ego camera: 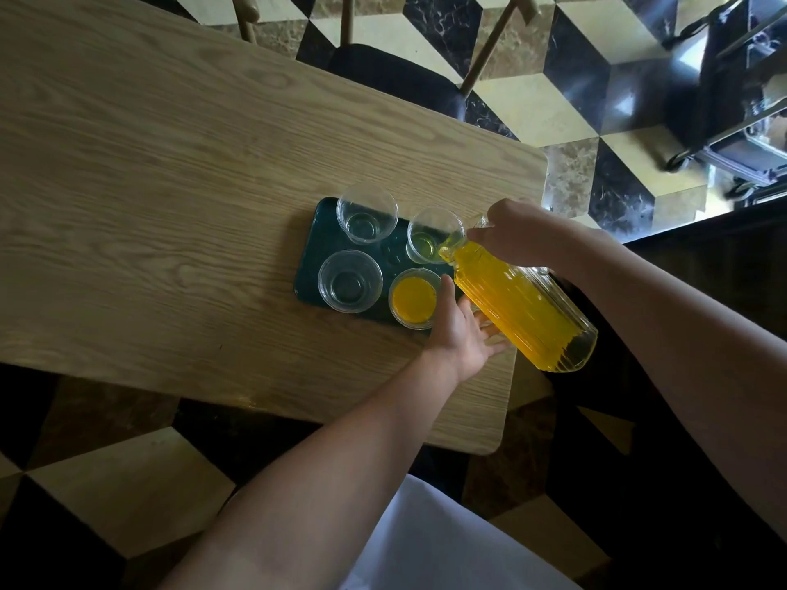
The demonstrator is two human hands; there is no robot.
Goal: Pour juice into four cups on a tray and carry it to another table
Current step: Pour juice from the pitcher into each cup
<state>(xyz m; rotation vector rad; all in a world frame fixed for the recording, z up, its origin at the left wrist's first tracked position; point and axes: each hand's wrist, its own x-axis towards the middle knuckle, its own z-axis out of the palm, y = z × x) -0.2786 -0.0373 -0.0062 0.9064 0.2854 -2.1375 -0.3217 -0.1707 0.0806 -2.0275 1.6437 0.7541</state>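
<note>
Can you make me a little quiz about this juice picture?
1. How many cups on the tray are already full of juice?
2. True or false: the right hand grips the bottle near its neck.
3. Which cup is the bottle tipped over? A) far left cup B) far right cup C) near left cup

Key
1. One, the near right cup; the far right cup has only a little.
2. True; the left hand props the bottle from below.
3. B
</note>
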